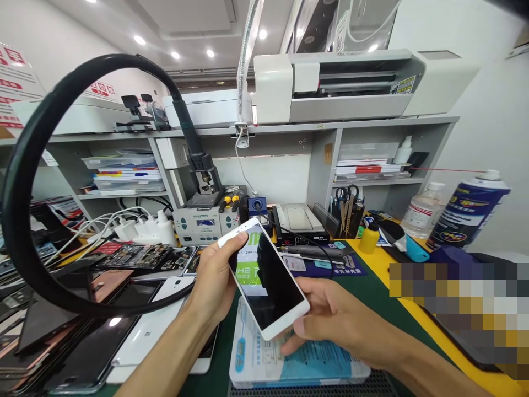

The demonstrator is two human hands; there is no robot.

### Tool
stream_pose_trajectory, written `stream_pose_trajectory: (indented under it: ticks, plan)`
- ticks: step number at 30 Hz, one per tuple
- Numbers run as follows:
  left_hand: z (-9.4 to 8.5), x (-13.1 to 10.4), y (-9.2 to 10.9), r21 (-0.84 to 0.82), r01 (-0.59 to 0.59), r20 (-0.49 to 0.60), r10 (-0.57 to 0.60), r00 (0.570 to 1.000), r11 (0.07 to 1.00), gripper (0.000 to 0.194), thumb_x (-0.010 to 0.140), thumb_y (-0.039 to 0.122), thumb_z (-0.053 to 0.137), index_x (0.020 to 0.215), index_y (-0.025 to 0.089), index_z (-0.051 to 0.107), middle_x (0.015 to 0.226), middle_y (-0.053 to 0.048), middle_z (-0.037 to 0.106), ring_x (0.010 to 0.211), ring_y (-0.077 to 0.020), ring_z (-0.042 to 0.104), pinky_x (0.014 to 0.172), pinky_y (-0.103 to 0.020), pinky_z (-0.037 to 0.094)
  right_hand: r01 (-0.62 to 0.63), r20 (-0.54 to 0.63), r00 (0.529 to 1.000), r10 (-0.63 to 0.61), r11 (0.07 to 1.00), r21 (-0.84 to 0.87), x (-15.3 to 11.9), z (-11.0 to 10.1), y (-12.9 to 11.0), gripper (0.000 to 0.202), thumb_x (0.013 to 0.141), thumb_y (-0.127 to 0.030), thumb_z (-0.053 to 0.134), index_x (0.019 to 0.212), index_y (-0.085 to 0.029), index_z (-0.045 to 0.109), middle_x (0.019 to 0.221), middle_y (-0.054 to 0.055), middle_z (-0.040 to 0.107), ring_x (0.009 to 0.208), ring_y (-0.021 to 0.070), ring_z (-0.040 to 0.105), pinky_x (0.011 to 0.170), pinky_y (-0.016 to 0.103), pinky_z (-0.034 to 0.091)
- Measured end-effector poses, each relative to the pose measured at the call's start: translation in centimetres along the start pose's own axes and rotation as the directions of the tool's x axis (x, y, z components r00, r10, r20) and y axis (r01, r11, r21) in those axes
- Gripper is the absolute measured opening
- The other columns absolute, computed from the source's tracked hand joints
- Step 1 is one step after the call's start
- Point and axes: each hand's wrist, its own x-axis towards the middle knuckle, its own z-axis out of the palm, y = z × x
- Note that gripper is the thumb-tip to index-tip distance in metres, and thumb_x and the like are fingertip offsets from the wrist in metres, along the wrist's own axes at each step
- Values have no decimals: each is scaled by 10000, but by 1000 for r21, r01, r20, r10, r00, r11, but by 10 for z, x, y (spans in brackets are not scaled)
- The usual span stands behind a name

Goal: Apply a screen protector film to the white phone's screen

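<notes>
A white smartphone (281, 286) with a dark, glossy screen is tilted in front of me, and green and white print is reflected in its glass. My left hand (215, 273) is closed around its upper left edge, the thumb on the front near the top. At the lower right corner, my right hand (334, 317) grips the phone too, with fingers partly hidden behind it and the thumb by the bottom edge. Below the phone lies a blue and white flat box (252, 366) on a dark green mat (225, 331).
Several phones and phone parts (136, 325) crowd the left side. A thick black hose (25, 165) loops over them. Behind stand a soldering station (206, 223), a heating plate (300, 218) and a tool holder (347, 212). A spray can (467, 212) and bottle (424, 209) stand right.
</notes>
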Motion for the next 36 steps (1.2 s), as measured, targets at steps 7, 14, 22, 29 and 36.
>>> stream_pose_trajectory:
  ticks: [7, 14, 22, 29, 36]
  plan:
    - [0, 1, -2, 3, 10, 2, -10, 1000, 1000, 262, 744, 348, 863, 869, 140, 763, 782, -51, 747, 644, -164, 681, 616, -238, 559, -56, -13, 998, 56, 998, -35, 0, 2, 1, 401, 984, -369, 681, 1285, -105, 678, 1083, 157, 771, 993, 250, 768, 867, 371, 635]
    - [1, 0, 0, 1, 13, -3, -13, 1000, 1000, 245, 759, 347, 857, 842, 143, 748, 746, -34, 730, 624, -144, 661, 570, -211, 530, -76, -8, 997, 76, 997, -23, 0, 1, 0, 403, 992, -381, 676, 1274, -93, 680, 1112, 169, 773, 1021, 248, 768, 881, 350, 633]
    - [2, 1, 0, 9, 8, 8, -8, 1000, 1000, 253, 757, 348, 856, 861, 145, 747, 749, -46, 730, 635, -162, 666, 579, -224, 526, -99, -6, 995, 99, 995, -22, 0, 1, 1, 435, 975, -440, 688, 1218, -78, 681, 1107, 182, 774, 1066, 280, 756, 919, 390, 620]
    - [2, 1, 1, 8, 6, 15, -6, 1000, 1000, 254, 744, 346, 860, 849, 144, 747, 741, -47, 741, 604, -160, 662, 558, -223, 517, -102, -15, 995, 101, 994, -31, 1, 0, 2, 424, 975, -447, 687, 1182, -77, 681, 1089, 175, 779, 1061, 273, 757, 919, 383, 620]
    - [4, 2, 1, -7, -4, 8, 4, 1000, 1000, 255, 710, 342, 868, 811, 138, 751, 683, -36, 731, 620, -186, 687, 550, -231, 504, -111, -16, 994, 111, 994, -9, 2, 2, 4, 425, 968, -448, 700, 1170, -74, 685, 1080, 181, 780, 1067, 279, 757, 901, 367, 625]
